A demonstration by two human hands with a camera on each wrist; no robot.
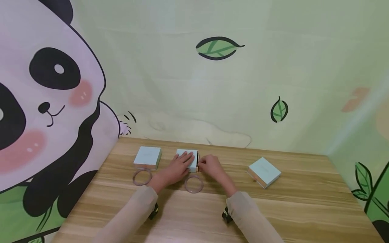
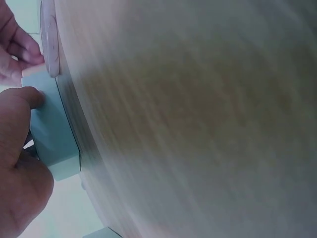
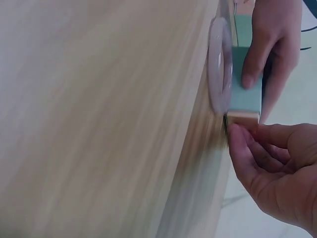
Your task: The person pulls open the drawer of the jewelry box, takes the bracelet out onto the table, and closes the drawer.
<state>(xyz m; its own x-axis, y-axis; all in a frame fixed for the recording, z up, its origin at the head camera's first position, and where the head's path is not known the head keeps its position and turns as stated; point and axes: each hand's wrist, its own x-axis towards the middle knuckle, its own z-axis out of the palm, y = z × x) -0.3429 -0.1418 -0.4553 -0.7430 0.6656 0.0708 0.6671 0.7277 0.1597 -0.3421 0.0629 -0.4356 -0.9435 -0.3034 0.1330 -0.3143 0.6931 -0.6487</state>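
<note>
On the table, my left hand (image 1: 179, 167) lies over a pale blue drawer-style gift box (image 1: 191, 167), fingers spread on its top and thumb against the near side. In the left wrist view, that thumb (image 2: 33, 97) presses the box's blue side. My right hand (image 1: 211, 165) pinches the peach-coloured end of the drawer (image 3: 242, 118) between thumb and fingers. A narrow dark strip shows beside that end. Just in front of the box lies a pale purple bangle (image 1: 193, 184). A second bangle (image 1: 142, 177) is left of my left hand. The drawer's inside is hidden.
A similar blue box (image 1: 148, 157) sits at the left, behind the second bangle. Another box (image 1: 264, 172) stands turned at an angle on the right. Behind the wooden table (image 1: 188, 216) hangs a printed cloth backdrop (image 1: 170, 84) with a panda and leaves.
</note>
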